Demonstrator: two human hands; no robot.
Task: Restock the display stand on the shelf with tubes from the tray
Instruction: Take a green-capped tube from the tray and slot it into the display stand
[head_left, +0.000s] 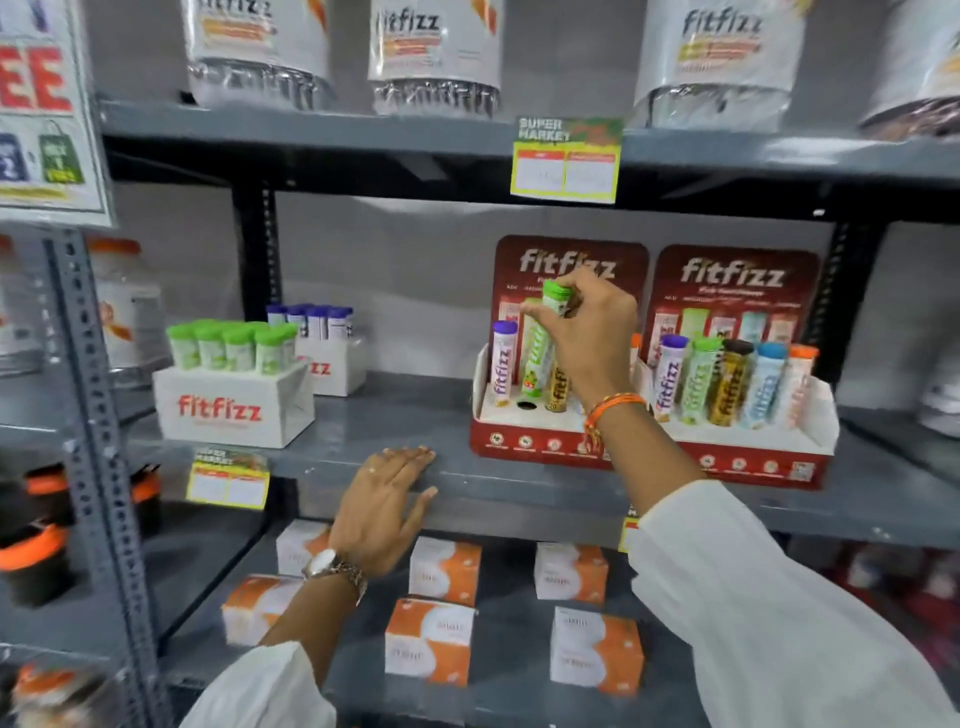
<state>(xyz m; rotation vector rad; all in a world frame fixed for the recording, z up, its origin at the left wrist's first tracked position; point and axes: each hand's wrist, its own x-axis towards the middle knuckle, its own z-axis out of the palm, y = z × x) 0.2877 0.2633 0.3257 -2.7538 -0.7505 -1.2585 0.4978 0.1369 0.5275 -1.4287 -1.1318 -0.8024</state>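
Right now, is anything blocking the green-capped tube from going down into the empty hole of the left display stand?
Nothing visible blocks it. The right hand holds the green-capped tube tilted above the empty hole, which sits open between the purple-capped tube and the brown tube.

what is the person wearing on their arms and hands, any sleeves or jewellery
Both arms wear loose white sleeves, pushed back from the wrists. The left hand has a metal wristwatch with a pale face and a link band, plus a small ring on one finger. The right hand has an orange and yellow thread bracelet at the wrist.
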